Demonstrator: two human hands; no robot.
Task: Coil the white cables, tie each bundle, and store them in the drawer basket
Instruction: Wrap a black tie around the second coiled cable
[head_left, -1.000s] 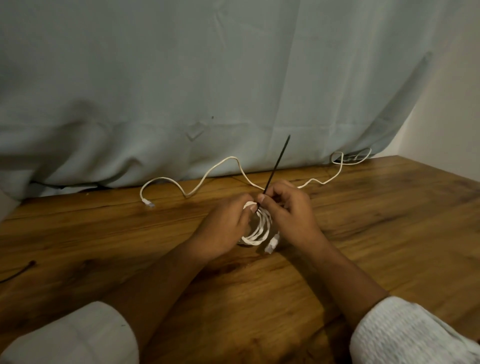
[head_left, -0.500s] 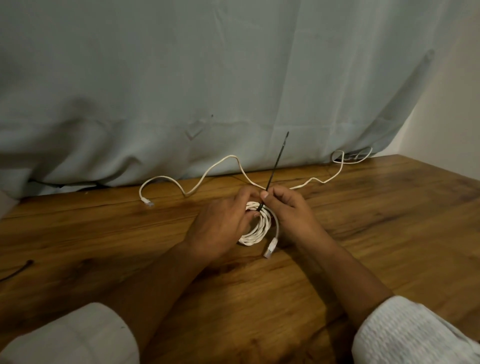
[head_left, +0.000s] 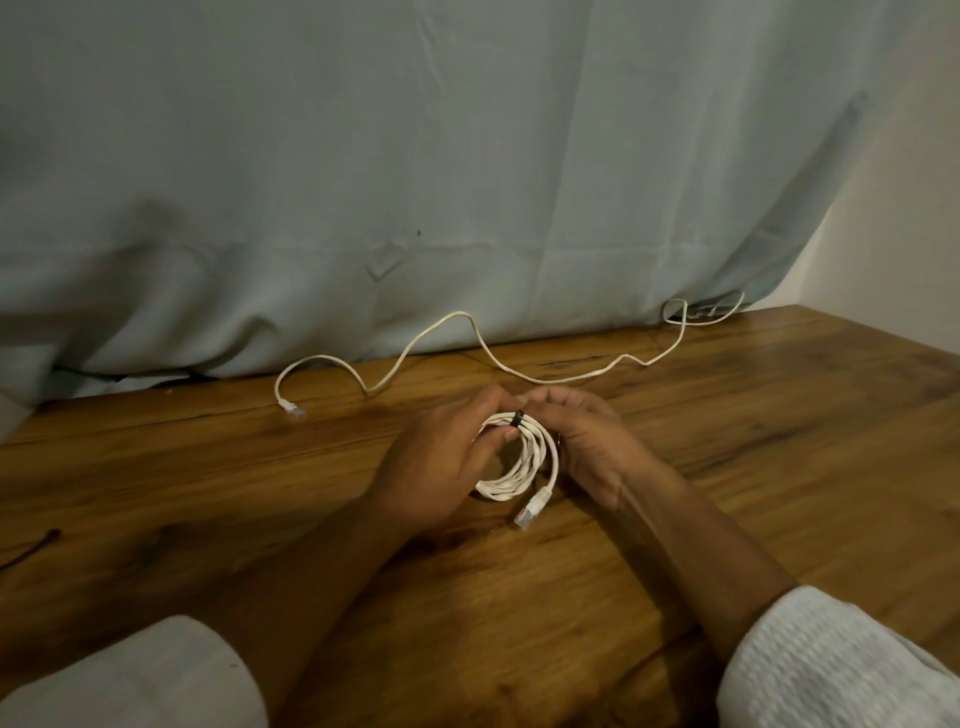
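A white cable is wound into a coil (head_left: 524, 470) on the wooden table (head_left: 779, 441), and its plug end (head_left: 531, 512) sticks out toward me. A black cable tie (head_left: 518, 418) rings the top of the coil. My left hand (head_left: 441, 457) grips the coil's left side, with a finger through the loop. My right hand (head_left: 587, 441) curls over the right side, its fingertips at the tie. The tie's tail is mostly hidden under this hand. A second white cable (head_left: 415, 343) lies loose and wavy along the back of the table.
A pale curtain (head_left: 467, 182) hangs behind the table's far edge. Another black tie (head_left: 31, 545) lies at the left edge of the table. The loose cable's far end loops at the back right (head_left: 701, 312), near a white wall.
The tie's black tail, which stood up above my hands, is no longer sticking up. The tie now shows as a tight band on the coil. Both hands have lowered around it.
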